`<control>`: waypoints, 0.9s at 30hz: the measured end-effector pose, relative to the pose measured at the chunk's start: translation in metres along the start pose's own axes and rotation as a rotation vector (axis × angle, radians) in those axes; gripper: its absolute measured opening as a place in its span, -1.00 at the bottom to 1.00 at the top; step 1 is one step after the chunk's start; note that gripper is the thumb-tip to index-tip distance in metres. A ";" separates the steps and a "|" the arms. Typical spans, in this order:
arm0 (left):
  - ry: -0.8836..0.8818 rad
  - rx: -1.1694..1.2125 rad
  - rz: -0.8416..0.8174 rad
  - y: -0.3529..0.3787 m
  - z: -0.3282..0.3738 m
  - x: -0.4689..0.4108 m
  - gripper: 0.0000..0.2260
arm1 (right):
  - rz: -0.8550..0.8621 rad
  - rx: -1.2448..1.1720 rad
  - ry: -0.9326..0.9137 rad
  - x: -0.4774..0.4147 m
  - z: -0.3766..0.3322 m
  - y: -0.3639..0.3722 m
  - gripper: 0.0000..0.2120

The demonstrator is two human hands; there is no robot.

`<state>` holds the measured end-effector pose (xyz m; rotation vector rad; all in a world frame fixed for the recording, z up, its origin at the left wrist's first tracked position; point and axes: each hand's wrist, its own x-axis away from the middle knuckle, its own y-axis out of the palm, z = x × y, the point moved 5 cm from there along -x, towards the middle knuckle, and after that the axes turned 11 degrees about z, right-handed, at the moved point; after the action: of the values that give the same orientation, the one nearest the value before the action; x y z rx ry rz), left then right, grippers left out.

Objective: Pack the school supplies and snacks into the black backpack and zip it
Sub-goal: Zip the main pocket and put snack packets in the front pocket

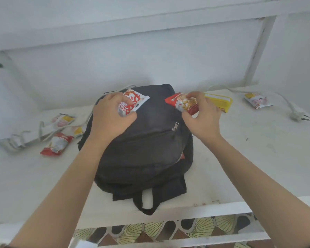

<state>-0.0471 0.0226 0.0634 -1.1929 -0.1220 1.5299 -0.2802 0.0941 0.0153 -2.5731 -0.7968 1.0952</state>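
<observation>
Backpack [147, 149], black, lies flat on the counter [258, 158] beneath both of my grips. My left grip [113, 119] is clamped on a white-and-red snack packet [132, 102], thumb curled over its face, and holds it above the backpack's far left corner. My right grip [202, 119] pinches a red snack packet [184, 103] between thumb and fingertips above the backpack's far right corner.

Just behind the right grip, off the backpack's far right side, a yellow packet [220, 102] sticks out; I cannot tell whether the fingers hold it or it lies on the counter. Between the two grips, a metal zipper pull [175, 126] sits on the backpack's front panel. A sliver of red [182, 155] shows at the backpack's right edge. The carry loop [147, 203] points toward me, hanging over the counter's near edge.

Left of the backpack lie three more snack packets: a red one [57, 144] nearest me, a small one [78, 130] just beside the backpack, and another [63, 119] farther back, with a tangle of white cable [21, 140] beyond them. Well to the right of the backpack, one more packet [258, 100] lies near a white plug [297, 116].
</observation>
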 end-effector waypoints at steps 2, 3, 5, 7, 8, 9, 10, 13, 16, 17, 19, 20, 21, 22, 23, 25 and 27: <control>-0.038 -0.036 -0.038 -0.006 -0.027 -0.008 -0.81 | -0.059 0.011 -0.023 0.001 -0.015 0.017 -0.58; -0.052 -0.047 -0.063 -0.007 -0.039 -0.011 -0.82 | -0.090 0.017 -0.029 0.002 -0.021 0.025 -0.58; -0.079 -0.046 -0.121 -0.008 -0.058 -0.013 -0.82 | -0.142 0.029 -0.037 0.004 -0.030 0.039 -0.59; -0.088 -0.025 -0.175 -0.007 -0.072 -0.014 -0.79 | -0.171 0.046 -0.045 0.005 -0.036 0.049 -0.60; -0.085 -0.012 -0.202 -0.006 -0.079 -0.015 -0.79 | -0.185 0.055 -0.043 0.005 -0.038 0.054 -0.62; -0.084 0.001 -0.227 -0.004 -0.084 -0.015 -0.79 | -0.202 0.070 -0.037 0.005 -0.039 0.058 -0.64; -0.085 0.012 -0.253 -0.002 -0.090 -0.016 -0.78 | -0.217 0.091 -0.033 0.006 -0.039 0.061 -0.66; -0.041 -0.006 -0.312 0.005 -0.097 -0.022 -0.72 | -0.228 0.159 -0.030 0.006 -0.040 0.067 -0.67; 0.088 -0.046 -0.303 0.011 -0.091 -0.026 -0.67 | -0.210 0.202 -0.043 0.007 -0.041 0.069 -0.67; 0.152 -0.047 -0.291 0.012 -0.086 -0.025 -0.70 | -0.201 0.219 -0.057 0.008 -0.041 0.069 -0.67; 0.279 -0.012 -0.294 0.014 -0.073 -0.018 -0.75 | -0.177 0.242 -0.071 0.009 -0.041 0.069 -0.67; 0.330 0.014 -0.317 0.017 -0.066 -0.012 -0.76 | -0.160 0.249 -0.074 0.010 -0.041 0.069 -0.67; 0.371 0.033 -0.344 0.020 -0.060 -0.007 -0.77 | -0.141 0.255 -0.079 0.010 -0.040 0.068 -0.67; 0.397 0.038 -0.377 0.024 -0.056 -0.001 -0.76 | -0.122 0.262 -0.087 0.011 -0.040 0.067 -0.68; 0.408 0.032 -0.410 0.029 -0.053 0.003 -0.74 | -0.105 0.269 -0.096 0.011 -0.041 0.065 -0.68; 0.414 0.000 -0.455 0.038 -0.055 0.008 -0.71 | -0.075 0.278 -0.103 0.012 -0.043 0.061 -0.66; 0.416 0.006 -0.446 0.043 -0.057 0.010 -0.77 | -0.040 0.266 -0.094 0.013 -0.044 0.055 -0.64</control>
<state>-0.0334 -0.0135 0.0024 -1.3489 -0.0968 0.8770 -0.2192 0.0560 0.0158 -2.2918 -0.6687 1.2272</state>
